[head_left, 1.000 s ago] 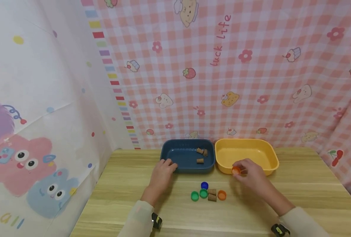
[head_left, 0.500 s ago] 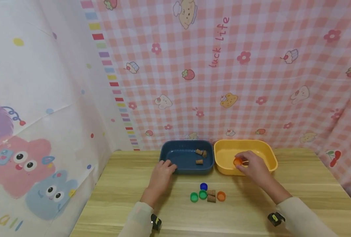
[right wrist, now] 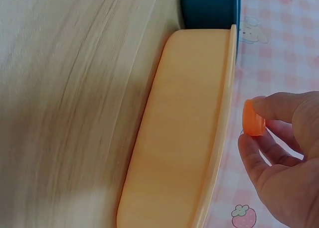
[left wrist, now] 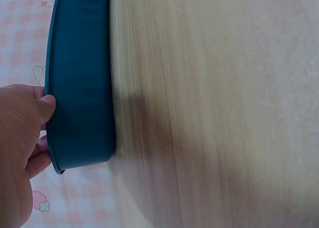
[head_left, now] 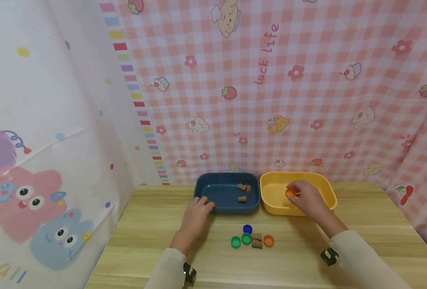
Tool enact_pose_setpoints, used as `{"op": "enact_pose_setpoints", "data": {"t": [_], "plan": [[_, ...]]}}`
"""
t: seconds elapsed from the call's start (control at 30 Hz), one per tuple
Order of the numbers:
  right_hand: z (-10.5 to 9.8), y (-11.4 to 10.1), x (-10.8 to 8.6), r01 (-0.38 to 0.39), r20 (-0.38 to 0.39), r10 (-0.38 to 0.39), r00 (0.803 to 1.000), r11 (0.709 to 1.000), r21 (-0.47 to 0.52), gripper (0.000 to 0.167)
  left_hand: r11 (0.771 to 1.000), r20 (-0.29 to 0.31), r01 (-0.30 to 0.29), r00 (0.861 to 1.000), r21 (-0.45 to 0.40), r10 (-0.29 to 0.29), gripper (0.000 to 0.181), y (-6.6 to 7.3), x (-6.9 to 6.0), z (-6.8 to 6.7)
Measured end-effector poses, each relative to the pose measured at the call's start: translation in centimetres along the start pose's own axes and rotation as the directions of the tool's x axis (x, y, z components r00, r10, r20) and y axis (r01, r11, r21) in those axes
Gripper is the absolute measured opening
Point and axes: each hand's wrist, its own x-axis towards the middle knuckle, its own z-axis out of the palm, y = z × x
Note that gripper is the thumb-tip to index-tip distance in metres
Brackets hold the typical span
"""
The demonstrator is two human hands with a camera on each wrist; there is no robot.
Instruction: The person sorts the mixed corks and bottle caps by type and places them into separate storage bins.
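Note:
My left hand (head_left: 195, 216) holds the near left rim of a dark blue tray (head_left: 218, 195); in the left wrist view its thumb lies on the outer side and the fingers go behind the rim. My right hand (head_left: 310, 201) pinches an orange bottle cap (right wrist: 253, 118) between thumb and fingers. That cap is above the yellow tray (head_left: 271, 193), inside its near rim as the head view sees it. Three corks (head_left: 242, 199) lie at the right in the blue tray.
On the table before the trays lie two green caps (head_left: 236, 242), a blue cap (head_left: 247, 229), another orange cap (head_left: 269, 241) and two corks (head_left: 257, 243). The trays stand side by side near a checked pink curtain (head_left: 256, 100). A white printed cloth (head_left: 72, 120) hangs at left.
The right hand has carried the orange cap from the yellow tray's near rim forward over its inside. My left hand keeps its place on the blue tray.

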Motion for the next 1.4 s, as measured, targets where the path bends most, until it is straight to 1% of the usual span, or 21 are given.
{"op": "enact_pose_setpoints", "data": {"t": [0.33, 0.53, 0.8, 0.97, 1.17, 1.23, 1.4], "plan": [[-0.1, 0.5, 1.4, 0.044, 0.054, -0.040, 0.998, 0.995, -0.086, 0.025, 1.000, 0.000, -0.005, 1.000, -0.008, 0.005, 0.017, 0.1, 0.0, -0.2], [0.0, 0.9, 2.3, 0.028, 0.114, -0.015, 0.993, 0.993, -0.113, 0.022, 1.000, -0.013, -0.011, 1.000, -0.016, 0.010, 0.018, 0.1, -0.1, -0.3], [0.4, 1.4, 3.2, 0.006, 0.183, 0.018, 0.983, 0.991, -0.131, 0.021, 1.000, -0.021, -0.010, 1.000, 0.000, 0.010, 0.019, 0.0, -0.4, -0.1], [0.6, 1.8, 3.4, 0.004, 0.193, 0.023, 0.981, 0.991, -0.136, 0.021, 1.000, -0.028, -0.019, 0.999, -0.010, 0.019, 0.019, -0.1, -0.3, -0.1], [0.6, 2.2, 3.6, -0.020, 0.205, 0.045, 0.978, 0.992, -0.123, 0.022, 1.000, -0.009, -0.017, 1.000, -0.008, 0.017, 0.022, -0.1, -0.2, -0.2], [0.5, 2.3, 3.7, -0.014, 0.206, 0.039, 0.978, 0.993, -0.121, 0.022, 1.000, -0.002, -0.013, 1.000, -0.009, 0.013, 0.022, -0.1, -0.2, -0.2], [0.2, 2.5, 4.1, 0.029, 0.208, 0.002, 0.978, 0.989, -0.143, 0.023, 1.000, 0.006, -0.010, 1.000, -0.015, 0.010, 0.024, 0.0, -0.2, -0.2]]}}
